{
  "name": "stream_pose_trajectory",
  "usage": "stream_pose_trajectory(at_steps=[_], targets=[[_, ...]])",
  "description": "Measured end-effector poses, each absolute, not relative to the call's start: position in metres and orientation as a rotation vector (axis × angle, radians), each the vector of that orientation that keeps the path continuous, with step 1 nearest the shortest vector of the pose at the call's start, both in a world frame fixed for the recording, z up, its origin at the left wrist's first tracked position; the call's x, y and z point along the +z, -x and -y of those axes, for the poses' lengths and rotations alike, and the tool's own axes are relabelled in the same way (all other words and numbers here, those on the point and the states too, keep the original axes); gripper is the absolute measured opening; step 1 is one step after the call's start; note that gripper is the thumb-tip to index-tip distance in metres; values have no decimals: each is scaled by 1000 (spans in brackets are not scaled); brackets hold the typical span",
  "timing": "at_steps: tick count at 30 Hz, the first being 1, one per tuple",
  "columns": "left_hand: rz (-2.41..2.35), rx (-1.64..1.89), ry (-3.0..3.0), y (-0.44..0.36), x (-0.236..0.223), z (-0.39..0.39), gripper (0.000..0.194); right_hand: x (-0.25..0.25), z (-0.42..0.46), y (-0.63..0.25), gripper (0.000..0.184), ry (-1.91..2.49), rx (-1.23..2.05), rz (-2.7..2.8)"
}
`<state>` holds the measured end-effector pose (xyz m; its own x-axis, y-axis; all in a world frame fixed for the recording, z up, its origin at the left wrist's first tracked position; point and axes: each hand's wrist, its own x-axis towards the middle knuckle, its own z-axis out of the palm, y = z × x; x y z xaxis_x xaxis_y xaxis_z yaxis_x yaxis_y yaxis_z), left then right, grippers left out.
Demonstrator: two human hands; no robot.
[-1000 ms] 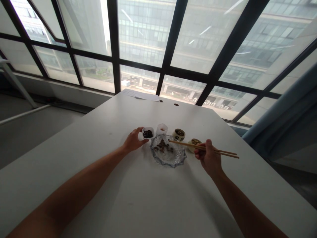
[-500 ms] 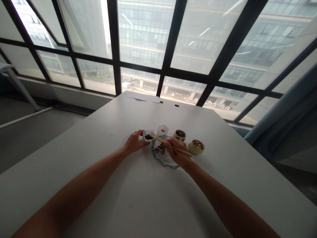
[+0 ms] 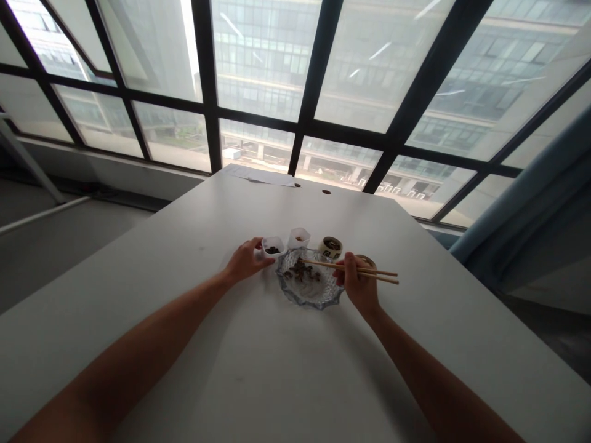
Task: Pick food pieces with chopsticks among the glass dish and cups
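Observation:
My left hand [image 3: 245, 261] has thumb and fingers around the side of a small white cup [image 3: 266, 251] that holds dark bits. In my right hand [image 3: 362, 288] is a pair of wooden chopsticks [image 3: 325, 264], slanting down to the left. Their tips touch or hover just above small dark dried pieces [image 3: 305, 271] in a scalloped clear glass bowl [image 3: 308, 304]. This bowl stands between my hands, just right of the white cup.
Behind the glass bowl are a second white cup [image 3: 300, 239] with a little brown matter and a cream cup [image 3: 330, 247] with dark marks. Another cup [image 3: 367, 259] is mostly hidden behind my right hand. Papers [image 3: 270, 178] lie at the table's far edge by the windows.
My right hand has moved right, carrying the chopstick tips from the left white cup to the pieces in the glass bowl. The left hand still holds its cup.

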<state>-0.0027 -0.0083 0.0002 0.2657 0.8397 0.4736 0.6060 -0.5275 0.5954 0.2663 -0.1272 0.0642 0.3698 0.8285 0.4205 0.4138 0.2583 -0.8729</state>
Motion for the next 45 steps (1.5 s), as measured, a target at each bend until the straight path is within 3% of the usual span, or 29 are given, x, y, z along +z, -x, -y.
stream_pose_trajectory(at_steps=[9,23,31,35,40,45], targets=[[-1345,1088,-2216,2,4,10,52,54,127,-270,59,1324,477,1338],[-1367,1032,-2233,2,2,8,55,49,121,-286,44,1158,870,625],[-1388,1072,-2165,3,2,2,85,55,151,-281,50,1132,433,1231],[-1359,1148,-2309,-16,33,8,81,61,146,-291,53,1115,490,1097],[-1151,777,-2658,-86,72,11,67,61,115,-326,57,1134,500,745],[-1196,330,-2710,-160,84,-8,74,61,106,-337,60,1216,371,769]])
